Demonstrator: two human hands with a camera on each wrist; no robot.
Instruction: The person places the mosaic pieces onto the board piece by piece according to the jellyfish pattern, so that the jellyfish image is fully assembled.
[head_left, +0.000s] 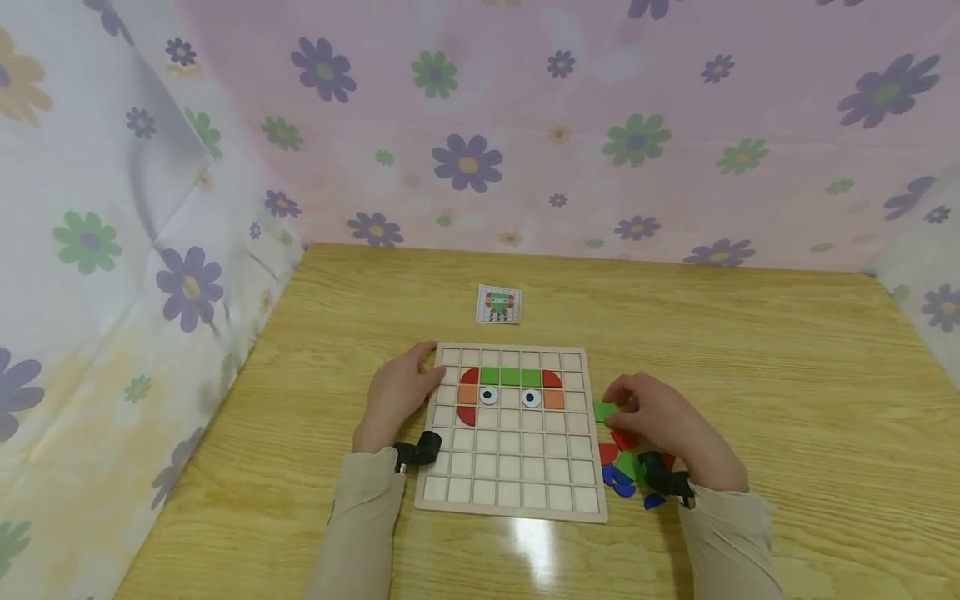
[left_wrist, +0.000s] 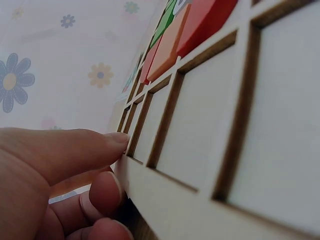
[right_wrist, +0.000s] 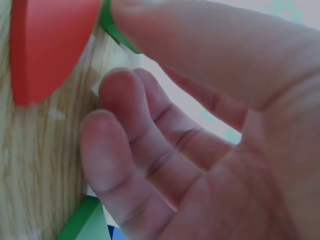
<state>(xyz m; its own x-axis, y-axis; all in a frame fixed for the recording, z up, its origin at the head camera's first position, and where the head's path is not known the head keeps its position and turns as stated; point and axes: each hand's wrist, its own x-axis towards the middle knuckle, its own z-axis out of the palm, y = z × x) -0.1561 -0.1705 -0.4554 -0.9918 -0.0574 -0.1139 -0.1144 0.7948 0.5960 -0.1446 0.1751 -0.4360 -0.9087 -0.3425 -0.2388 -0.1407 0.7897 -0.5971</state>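
Observation:
A wooden grid board (head_left: 510, 492) lies on the table. On it are three green squares (head_left: 511, 377), two orange squares (head_left: 553, 400), two round eye pieces (head_left: 488, 396) and three red quarter-round pieces (head_left: 467, 415). My left hand (head_left: 395, 396) grips the board's left edge; in the left wrist view its thumb (left_wrist: 75, 152) touches the rim while the other fingers curl beside it. Off the board's right edge, my right hand (head_left: 663, 417) pinches a green square (head_left: 603, 411), mostly hidden behind the thumb in the right wrist view.
Loose red, green and blue pieces (head_left: 624, 490) are heaped right of the board, partly under my right wrist. Behind the board lies a small picture card (head_left: 498, 304) showing a coloured figure on a grid. Flowered cloth (head_left: 525, 167) rises behind the wooden table (head_left: 787, 358).

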